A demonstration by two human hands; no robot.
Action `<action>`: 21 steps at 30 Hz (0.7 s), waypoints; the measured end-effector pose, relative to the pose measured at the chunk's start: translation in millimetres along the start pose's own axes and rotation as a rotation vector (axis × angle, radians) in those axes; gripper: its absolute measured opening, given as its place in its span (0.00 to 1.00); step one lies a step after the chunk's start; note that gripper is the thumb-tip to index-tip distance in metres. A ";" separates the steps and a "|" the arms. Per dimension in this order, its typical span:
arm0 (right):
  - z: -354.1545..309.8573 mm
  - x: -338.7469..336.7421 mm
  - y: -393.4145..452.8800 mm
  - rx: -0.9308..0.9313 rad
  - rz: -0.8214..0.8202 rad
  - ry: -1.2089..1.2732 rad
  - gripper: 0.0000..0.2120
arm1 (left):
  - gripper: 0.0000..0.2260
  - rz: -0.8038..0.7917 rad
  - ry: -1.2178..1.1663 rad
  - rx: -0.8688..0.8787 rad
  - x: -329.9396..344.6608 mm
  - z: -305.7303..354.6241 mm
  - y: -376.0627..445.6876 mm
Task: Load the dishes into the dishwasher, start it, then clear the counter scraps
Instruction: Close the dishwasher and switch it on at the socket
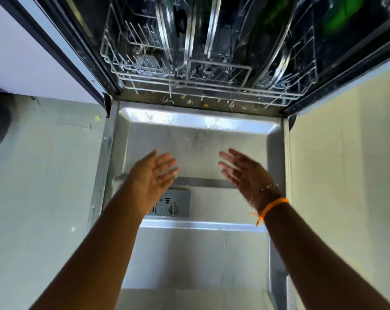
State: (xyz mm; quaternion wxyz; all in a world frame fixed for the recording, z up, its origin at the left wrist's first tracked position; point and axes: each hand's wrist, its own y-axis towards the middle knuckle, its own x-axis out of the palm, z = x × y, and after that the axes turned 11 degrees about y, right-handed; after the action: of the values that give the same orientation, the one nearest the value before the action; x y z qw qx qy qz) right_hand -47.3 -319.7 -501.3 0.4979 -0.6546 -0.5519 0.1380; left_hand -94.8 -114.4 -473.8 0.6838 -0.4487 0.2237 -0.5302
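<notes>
Both forearms reach in from the bottom of the view, at about 7 and 5 o'clock, and converge toward the centre. At their ends the left hand (155, 173) and the right hand (241, 172) hover side by side above the inner face of the dishwasher door (196, 151), which lies folded down flat. Each hand is spread, palm turned inward toward the other, fingers pointing to 12 o'clock, and neither grips anything. An orange wristband (271, 205) and a thin bracelet sit on the right wrist.

Just below the left hand, at 6 o'clock from it, is the detergent dispenser (174, 204) set into the door.

Straight ahead at 12 o'clock, well apart from the fingertips, stands the lower rack (189, 86), pushed inside the tub and already carrying dishes (277, 61) on edge; these are dark and blurred, so I cannot tell each piece. Its width runs from 9 to 3 o'clock, square to both arms, and the two hands look about equally near to it. Scraps lie along the door sill (189, 101) between rack and door.

Loading looks largely done, so the likely next move is to lift and shut the door.
</notes>
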 end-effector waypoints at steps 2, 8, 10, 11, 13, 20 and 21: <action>36.3 -26.0 -21.2 0.069 0.072 -0.004 0.15 | 0.18 0.033 0.040 -0.069 -9.3 -36.5 -14.2; 143.4 -107.9 -101.3 0.264 0.260 -0.047 0.11 | 0.14 0.068 0.328 -0.178 -41.6 -135.1 -72.8; 171.2 -131.3 -129.3 0.310 0.340 -0.053 0.10 | 0.15 0.083 0.460 -0.217 -46.5 -162.9 -88.6; 185.6 -142.2 -144.8 0.331 0.397 -0.041 0.09 | 0.17 0.085 0.578 -0.223 -50.0 -180.9 -97.1; 212.1 -164.6 -167.2 0.352 0.516 -0.020 0.10 | 0.14 0.045 0.927 -0.184 -59.8 -225.2 -111.1; 304.8 -239.5 -196.5 0.373 0.797 0.022 0.12 | 0.17 0.070 1.409 -0.004 -89.4 -335.2 -132.4; 317.3 -246.0 -194.4 0.380 0.774 0.072 0.11 | 0.16 0.085 1.385 0.020 -91.8 -343.3 -132.4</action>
State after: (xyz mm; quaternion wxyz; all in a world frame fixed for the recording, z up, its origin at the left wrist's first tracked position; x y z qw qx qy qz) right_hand -479.5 -393.1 -583.6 0.5401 -0.7144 -0.2126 0.3908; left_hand -463.6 -163.4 -547.5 0.4079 0.0083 0.6210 -0.6693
